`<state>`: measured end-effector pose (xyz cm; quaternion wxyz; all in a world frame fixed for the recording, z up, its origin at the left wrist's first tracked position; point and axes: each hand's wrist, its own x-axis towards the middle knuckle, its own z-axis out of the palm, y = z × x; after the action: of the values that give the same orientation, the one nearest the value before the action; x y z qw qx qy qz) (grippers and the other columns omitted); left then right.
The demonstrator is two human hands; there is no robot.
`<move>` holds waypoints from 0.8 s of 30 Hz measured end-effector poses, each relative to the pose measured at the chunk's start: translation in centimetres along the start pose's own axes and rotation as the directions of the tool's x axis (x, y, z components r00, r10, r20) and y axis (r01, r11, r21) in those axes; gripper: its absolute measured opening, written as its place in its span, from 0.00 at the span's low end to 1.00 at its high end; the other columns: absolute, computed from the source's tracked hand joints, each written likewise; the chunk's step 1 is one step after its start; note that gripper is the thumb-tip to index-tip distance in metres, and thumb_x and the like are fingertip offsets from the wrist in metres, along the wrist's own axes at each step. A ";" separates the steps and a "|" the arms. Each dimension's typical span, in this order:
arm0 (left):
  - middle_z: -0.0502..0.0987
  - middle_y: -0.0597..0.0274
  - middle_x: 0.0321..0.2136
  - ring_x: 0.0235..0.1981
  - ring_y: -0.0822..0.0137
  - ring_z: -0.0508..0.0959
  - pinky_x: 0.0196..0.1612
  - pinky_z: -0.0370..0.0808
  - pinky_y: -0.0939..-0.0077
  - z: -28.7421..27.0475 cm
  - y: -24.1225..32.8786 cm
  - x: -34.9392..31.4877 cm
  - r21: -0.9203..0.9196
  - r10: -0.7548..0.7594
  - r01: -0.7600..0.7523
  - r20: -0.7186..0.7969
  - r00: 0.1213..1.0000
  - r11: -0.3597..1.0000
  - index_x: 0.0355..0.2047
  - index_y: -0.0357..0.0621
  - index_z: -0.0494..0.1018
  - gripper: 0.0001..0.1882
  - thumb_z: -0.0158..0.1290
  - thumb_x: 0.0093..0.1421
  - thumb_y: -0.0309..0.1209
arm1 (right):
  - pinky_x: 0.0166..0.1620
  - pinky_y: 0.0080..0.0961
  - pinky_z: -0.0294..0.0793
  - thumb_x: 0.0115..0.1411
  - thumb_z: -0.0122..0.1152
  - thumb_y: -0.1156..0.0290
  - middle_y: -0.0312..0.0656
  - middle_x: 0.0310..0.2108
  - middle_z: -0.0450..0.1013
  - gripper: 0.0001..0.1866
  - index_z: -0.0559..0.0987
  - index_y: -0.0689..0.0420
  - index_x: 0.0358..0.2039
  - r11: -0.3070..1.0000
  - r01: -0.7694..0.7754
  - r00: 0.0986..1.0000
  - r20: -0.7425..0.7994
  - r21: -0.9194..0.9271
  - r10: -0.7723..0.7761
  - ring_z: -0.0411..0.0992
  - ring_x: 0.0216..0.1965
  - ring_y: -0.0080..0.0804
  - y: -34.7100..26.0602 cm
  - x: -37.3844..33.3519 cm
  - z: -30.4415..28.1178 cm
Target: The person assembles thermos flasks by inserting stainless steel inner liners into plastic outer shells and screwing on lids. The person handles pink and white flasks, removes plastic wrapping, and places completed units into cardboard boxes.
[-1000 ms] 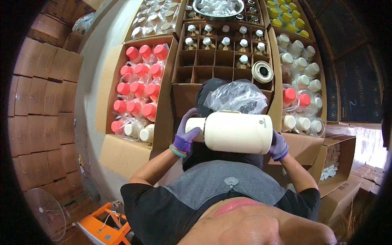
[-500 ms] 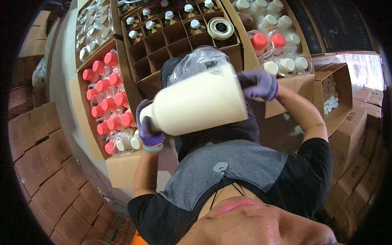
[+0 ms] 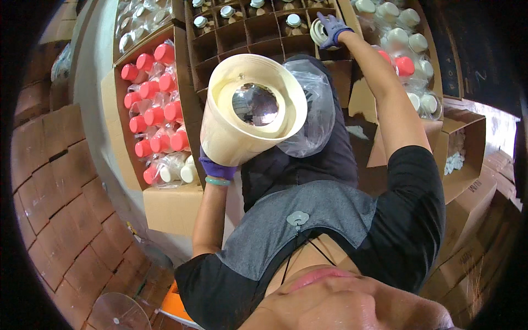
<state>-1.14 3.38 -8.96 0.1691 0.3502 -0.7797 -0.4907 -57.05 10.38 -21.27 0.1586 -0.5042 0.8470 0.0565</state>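
My left hand (image 3: pixel 217 166), in a purple glove, grips a cream vacuum flask body (image 3: pixel 220 132) from below and behind; most of its fingers are hidden. The flask's open round end faces up and shows a shiny mirrored glass liner (image 3: pixel 256 104) inside. Stretched far forward, my gloved right hand (image 3: pixel 334 32) has its fingers on a round cream ring-shaped base cap (image 3: pixel 319 34) at the right corner of a divided carton (image 3: pixel 247 47). A crumpled clear plastic bag (image 3: pixel 313 110) lies over my lap beside the flask.
White-capped bottles (image 3: pixel 294 22) stand in several carton cells. At left, an open box holds bagged red-capped bottles (image 3: pixel 159 115); at right, another holds white- and red-capped ones (image 3: pixel 404 66). Stacked brown cartons (image 3: pixel 60 209) line the far left. A clear round disc (image 3: pixel 118 313) shows at lower left.
The flask has turned from lying sideways to open end up. My right hand has left it and moved forward to the base cap. The view has shifted slightly.
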 end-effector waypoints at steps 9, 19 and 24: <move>0.66 0.52 0.60 0.58 0.55 0.69 0.61 0.67 0.56 0.3 4.3 1.6 -0.463 -0.078 0.085 0.035 0.996 0.882 0.62 0.41 0.59 0.26 0.37 0.69 0.41 | 0.67 0.50 0.47 0.18 0.76 0.33 0.60 0.67 0.46 0.76 0.48 0.43 0.69 0.994 -0.072 0.986 0.146 -0.085 0.084 0.42 0.69 0.60 0.5 2.0 -1.5; 0.70 0.53 0.56 0.55 0.57 0.72 0.56 0.71 0.60 0.2 0.5 2.7 -0.887 -0.328 0.320 0.209 0.921 0.332 0.59 0.39 0.62 0.22 0.38 0.68 0.36 | 0.60 0.43 0.65 0.31 0.79 0.46 0.57 0.60 0.58 0.66 0.53 0.55 0.67 0.708 0.252 0.919 -0.392 0.659 0.037 0.61 0.61 0.55 -1.1 -2.0 -9.3; 0.70 0.53 0.57 0.55 0.57 0.72 0.56 0.71 0.59 0.1 2.5 2.5 -0.785 -0.264 0.299 0.178 0.948 0.542 0.60 0.40 0.61 0.23 0.36 0.69 0.37 | 0.55 0.32 0.70 0.43 0.78 0.66 0.47 0.55 0.67 0.61 0.43 0.53 0.69 0.117 0.777 0.589 -0.650 0.618 -0.480 0.70 0.51 0.33 -12.7 -18.3 -24.6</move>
<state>-3.86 2.33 -6.96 0.2128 0.3470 -0.4104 -0.8160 -43.09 13.20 8.72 0.2723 -0.6606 0.4564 -0.5302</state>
